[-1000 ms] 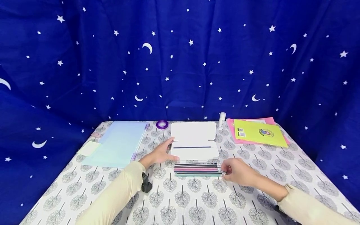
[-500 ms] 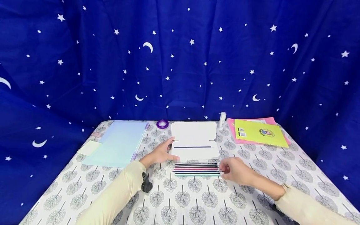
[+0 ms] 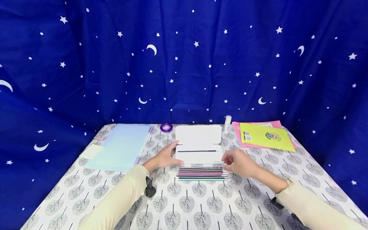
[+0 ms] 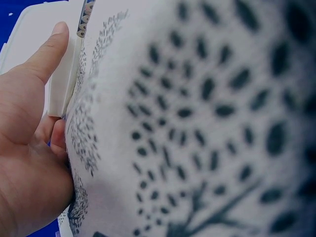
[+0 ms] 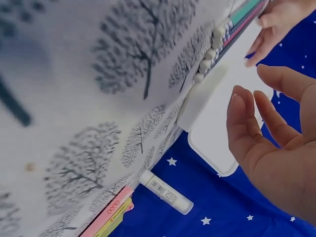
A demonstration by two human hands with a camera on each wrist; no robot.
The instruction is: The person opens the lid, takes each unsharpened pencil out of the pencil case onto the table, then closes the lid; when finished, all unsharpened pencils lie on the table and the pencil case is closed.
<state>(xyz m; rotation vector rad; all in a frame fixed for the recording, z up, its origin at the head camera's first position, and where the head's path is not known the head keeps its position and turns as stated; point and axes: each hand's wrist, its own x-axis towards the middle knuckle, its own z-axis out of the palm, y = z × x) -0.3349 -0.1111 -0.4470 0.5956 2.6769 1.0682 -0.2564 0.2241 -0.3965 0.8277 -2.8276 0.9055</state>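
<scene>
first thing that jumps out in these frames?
The open white case at mid-table, one dark pencil inside, with a row of coloured pencils lined up just in front of it. The left hand touches the case's left end; the right hand hovers open at the pencils' right end.

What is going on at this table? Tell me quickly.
A person sits at a tree-patterned tablecloth with an open white plastic pencil case in front of them. The left hand rests against the case's left end, thumb on its edge. The right hand, fingers relaxed and holding nothing, hovers at the right end of a row of coloured pencils lying just in front of the case. One dark pencil lies inside the case.
</scene>
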